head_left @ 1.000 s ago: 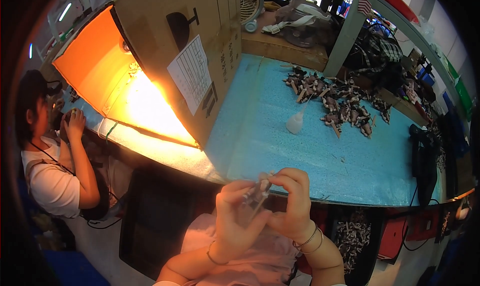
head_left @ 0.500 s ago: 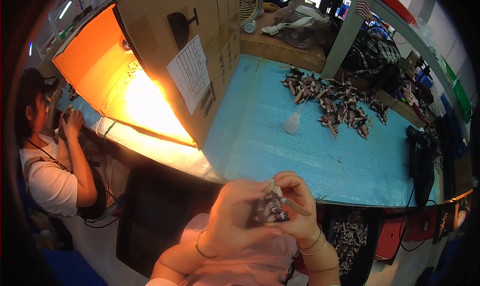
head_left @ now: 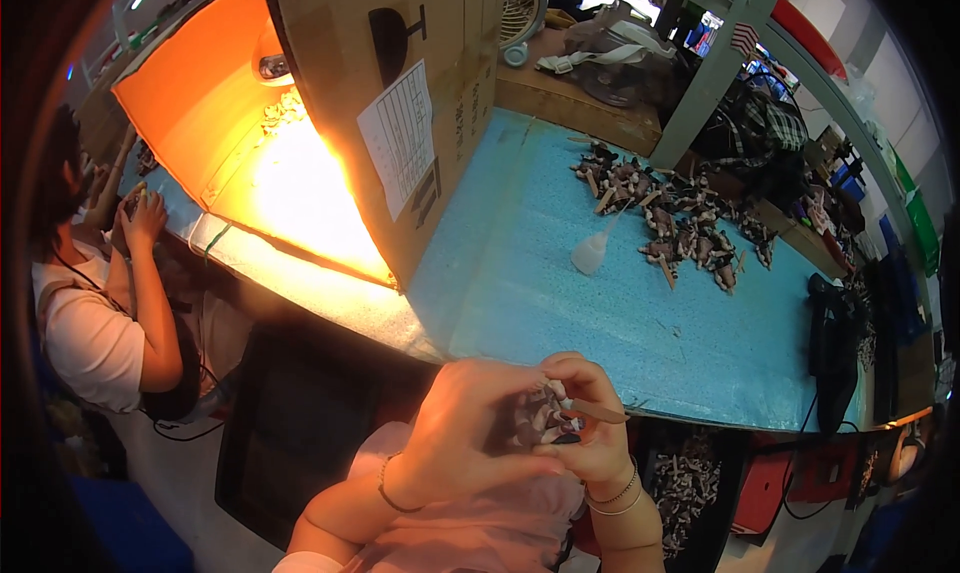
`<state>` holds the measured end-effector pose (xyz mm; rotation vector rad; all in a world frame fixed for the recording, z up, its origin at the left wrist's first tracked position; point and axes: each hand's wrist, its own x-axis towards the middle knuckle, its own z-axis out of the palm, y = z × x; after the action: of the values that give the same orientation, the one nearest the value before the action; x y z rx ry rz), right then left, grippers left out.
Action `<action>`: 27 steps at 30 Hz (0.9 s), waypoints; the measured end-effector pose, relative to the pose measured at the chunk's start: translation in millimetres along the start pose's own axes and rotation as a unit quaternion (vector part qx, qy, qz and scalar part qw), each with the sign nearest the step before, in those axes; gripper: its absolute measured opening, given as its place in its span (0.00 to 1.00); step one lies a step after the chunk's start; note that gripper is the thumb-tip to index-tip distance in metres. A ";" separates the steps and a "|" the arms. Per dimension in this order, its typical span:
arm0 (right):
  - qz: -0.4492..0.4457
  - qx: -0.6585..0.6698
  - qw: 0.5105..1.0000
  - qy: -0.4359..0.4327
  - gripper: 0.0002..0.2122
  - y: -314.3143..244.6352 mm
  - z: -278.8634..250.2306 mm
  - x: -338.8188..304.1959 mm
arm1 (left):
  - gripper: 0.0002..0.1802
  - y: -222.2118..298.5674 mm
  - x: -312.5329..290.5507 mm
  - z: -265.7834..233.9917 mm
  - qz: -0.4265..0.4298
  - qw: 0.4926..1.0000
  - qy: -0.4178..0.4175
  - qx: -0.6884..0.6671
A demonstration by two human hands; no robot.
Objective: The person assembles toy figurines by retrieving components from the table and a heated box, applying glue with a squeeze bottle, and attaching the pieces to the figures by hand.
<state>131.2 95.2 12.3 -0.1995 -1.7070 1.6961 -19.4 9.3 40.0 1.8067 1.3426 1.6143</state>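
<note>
Close to my body, below the table's front edge, I hold a small painted figurine (head_left: pixel 540 413) in brown, white and dark tones. My left hand (head_left: pixel 455 428) is closed around its left side, with the thumb beneath. From the other side my right hand (head_left: pixel 603 453) grips it between fingers and thumb. A flat wooden stick (head_left: pixel 598 411) juts to the right from between the figurine and my right fingers; its inner end is hidden. Beyond my hands, a small translucent squeeze bottle with a thin spout (head_left: pixel 590 255) stands on the blue tabletop (head_left: pixel 500 273).
Similar figurines with wooden sticks (head_left: pixel 690 233) lie heaped at the far right of the table. A cardboard box (head_left: pixel 400 123) with a glowing lamp inside stands left. A dark bin of small parts (head_left: pixel 685 493) sits below the table. Another person (head_left: pixel 100 313) works at left.
The view has shifted slightly, so the table and box appear moved. Both hands keep hold of the figurine; it and the wooden stick have tilted a little.
</note>
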 end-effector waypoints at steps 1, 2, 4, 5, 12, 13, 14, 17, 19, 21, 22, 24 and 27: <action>0.001 -0.001 1.000 -0.002 0.30 -0.3 1.3 -1.2 | 0.35 -3.1 -2.9 1.3 -0.002 1.000 0.012 -0.007; 0.026 0.046 0.998 0.018 0.31 -0.5 3.1 -2.9 | 0.36 -4.9 -5.4 2.3 -0.005 1.000 0.023 -0.015; 0.053 0.093 0.994 0.037 0.32 1.6 5.9 -6.6 | 0.36 -5.3 -7.2 5.6 -0.007 0.999 0.033 -0.021; 0.067 0.127 0.988 0.058 0.32 3.7 6.6 -8.9 | 0.37 -5.6 -8.3 7.1 -0.009 0.999 0.040 -0.028; 0.082 0.224 0.966 0.099 0.32 11.4 16.2 -10.6 | 0.39 -8.3 -12.0 6.2 -0.027 0.998 0.025 -0.054; 0.083 0.224 0.966 0.098 0.32 11.8 17.1 -10.3 | 0.39 -8.3 -10.8 6.3 -0.026 0.997 0.026 -0.063; 0.086 0.238 0.962 0.103 0.32 11.9 17.9 -10.0 | 0.39 -8.6 -10.4 6.3 -0.025 0.997 0.027 -0.071; 0.090 0.257 0.956 0.109 0.32 11.7 17.4 -8.1 | 0.39 -10.9 -11.6 6.9 -0.045 0.998 0.032 -0.040; 0.091 0.263 0.954 0.109 0.33 13.6 16.9 -7.0 | 0.38 -10.9 -9.7 5.7 -0.046 0.998 0.031 -0.038; 0.082 0.262 0.955 0.117 0.33 17.6 17.6 -5.0 | 0.38 -11.5 -8.2 3.7 -0.047 0.998 0.034 -0.031; 0.083 0.265 0.954 0.111 0.33 16.9 18.8 -4.3 | 0.38 -11.7 -8.1 2.1 -0.043 0.998 0.035 -0.035; 0.121 0.240 0.955 0.128 0.34 10.9 23.8 -3.1 | 0.37 -9.7 -11.6 -2.1 -0.055 0.997 0.038 -0.024; 0.132 0.195 0.954 0.187 0.28 11.0 30.8 -6.5 | 0.30 -6.7 -22.6 8.9 -0.144 0.968 0.112 -0.175</action>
<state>114.3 67.8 3.3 -0.5441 -1.0800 1.9999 -11.5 -3.3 19.7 1.1962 1.2446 1.7949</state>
